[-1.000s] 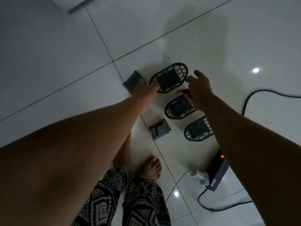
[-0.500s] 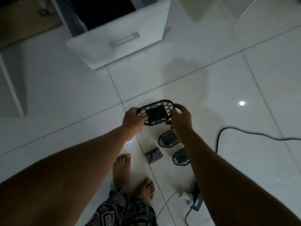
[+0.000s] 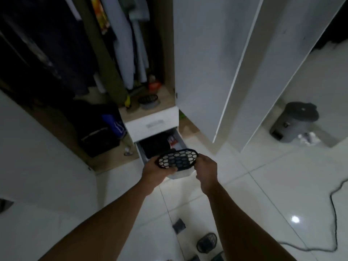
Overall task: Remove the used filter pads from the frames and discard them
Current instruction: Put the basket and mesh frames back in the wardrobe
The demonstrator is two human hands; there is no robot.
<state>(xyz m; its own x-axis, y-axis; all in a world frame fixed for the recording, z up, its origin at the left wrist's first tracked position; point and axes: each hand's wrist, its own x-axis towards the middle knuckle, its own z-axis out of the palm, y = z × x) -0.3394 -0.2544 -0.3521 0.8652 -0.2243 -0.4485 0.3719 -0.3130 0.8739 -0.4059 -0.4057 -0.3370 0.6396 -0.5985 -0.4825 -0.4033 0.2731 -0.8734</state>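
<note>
A black oval honeycomb frame with a dark filter pad in its middle is held up in front of me. My left hand grips its left end from below. My right hand pinches its right end. On the floor below lie another frame with a pad and a loose dark pad. A third frame is partly cut off at the bottom edge.
An open white drawer of a wardrobe sits just beyond the frame. A white wardrobe door stands open at right. A grey pedal bin stands at far right. A black cable runs across the tiled floor.
Both hands lifted the top frame off the floor and raised it. My view tilted up from the floor to the wardrobe and drawer.
</note>
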